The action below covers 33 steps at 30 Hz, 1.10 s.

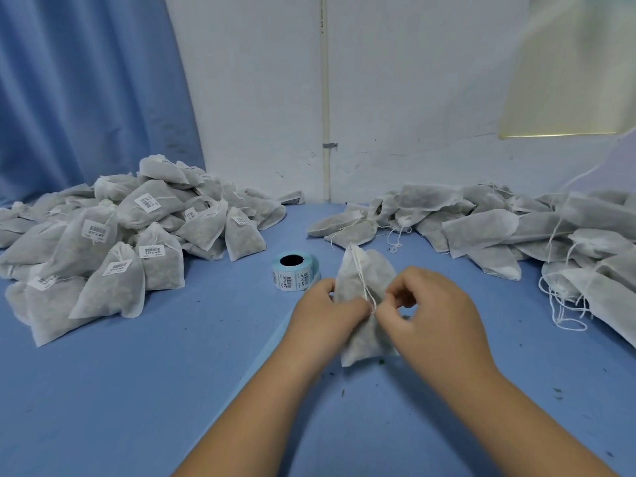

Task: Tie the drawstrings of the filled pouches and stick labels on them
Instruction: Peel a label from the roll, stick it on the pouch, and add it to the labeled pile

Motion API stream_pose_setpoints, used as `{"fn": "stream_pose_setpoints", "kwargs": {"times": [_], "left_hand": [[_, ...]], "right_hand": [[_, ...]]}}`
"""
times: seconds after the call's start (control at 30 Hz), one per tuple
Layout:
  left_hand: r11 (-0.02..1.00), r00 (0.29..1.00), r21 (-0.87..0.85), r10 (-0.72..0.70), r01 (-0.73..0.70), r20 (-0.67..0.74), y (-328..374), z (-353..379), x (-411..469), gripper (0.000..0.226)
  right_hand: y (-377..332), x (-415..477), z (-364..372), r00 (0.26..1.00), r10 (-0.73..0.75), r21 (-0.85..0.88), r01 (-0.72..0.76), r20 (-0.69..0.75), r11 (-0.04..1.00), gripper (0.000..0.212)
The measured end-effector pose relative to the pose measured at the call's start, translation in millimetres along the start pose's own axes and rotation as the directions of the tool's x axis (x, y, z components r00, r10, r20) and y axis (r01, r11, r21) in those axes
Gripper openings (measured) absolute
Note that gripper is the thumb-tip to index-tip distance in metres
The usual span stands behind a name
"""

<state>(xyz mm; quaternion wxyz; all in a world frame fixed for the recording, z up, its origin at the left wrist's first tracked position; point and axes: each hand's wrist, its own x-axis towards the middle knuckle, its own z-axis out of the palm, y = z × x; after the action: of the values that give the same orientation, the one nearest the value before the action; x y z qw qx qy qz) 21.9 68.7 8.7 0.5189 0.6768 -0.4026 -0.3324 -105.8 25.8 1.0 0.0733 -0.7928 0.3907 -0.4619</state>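
A grey-white fabric pouch (364, 287) is held on the blue tabletop (137, 373); its thin white drawstring (361, 280) is pinched by the left hand (330, 311) and right hand (433, 318). The pouch's lower part is hidden behind both hands. The knot cannot be made out.

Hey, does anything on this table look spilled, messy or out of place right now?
Mostly tidy. Small dark green crumbs are scattered on the blue tabletop, some right under the pouch that both hands hold, which looks like spilled filling. On the right, loose white drawstrings trail tangled from the unlabeled pile.
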Motion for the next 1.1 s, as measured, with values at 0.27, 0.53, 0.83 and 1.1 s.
{"fn": "stream_pose_setpoints", "kwargs": {"times": [0.27,0.53,0.83,1.1], "left_hand": [[0.994,0.994,0.077,0.081,-0.075,-0.073,-0.9,1.9,-1.0,0.018],[0.997,0.993,-0.064,0.054,-0.047,0.105,0.0,-1.2,1.2,0.033],[0.956,0.986,-0.291,0.032,0.017,0.165,-8.3,-7.0,5.4,0.032],[0.977,0.969,-0.182,0.145,-0.109,0.2,-11.7,-4.1,5.0,0.028]], "right_hand": [[-1.2,-0.1,2.0,0.986,-0.097,-0.001,0.098,0.134,0.995,0.008],[3.0,1.9,0.8,0.976,-0.058,-0.031,0.066,0.211,0.997,0.01],[2.0,-3.0,-0.2,0.898,-0.233,0.098,0.212,0.373,0.972,0.025],[15.6,7.5,-0.7,0.902,0.306,0.453,-0.42,0.306,0.786,0.033]]}}
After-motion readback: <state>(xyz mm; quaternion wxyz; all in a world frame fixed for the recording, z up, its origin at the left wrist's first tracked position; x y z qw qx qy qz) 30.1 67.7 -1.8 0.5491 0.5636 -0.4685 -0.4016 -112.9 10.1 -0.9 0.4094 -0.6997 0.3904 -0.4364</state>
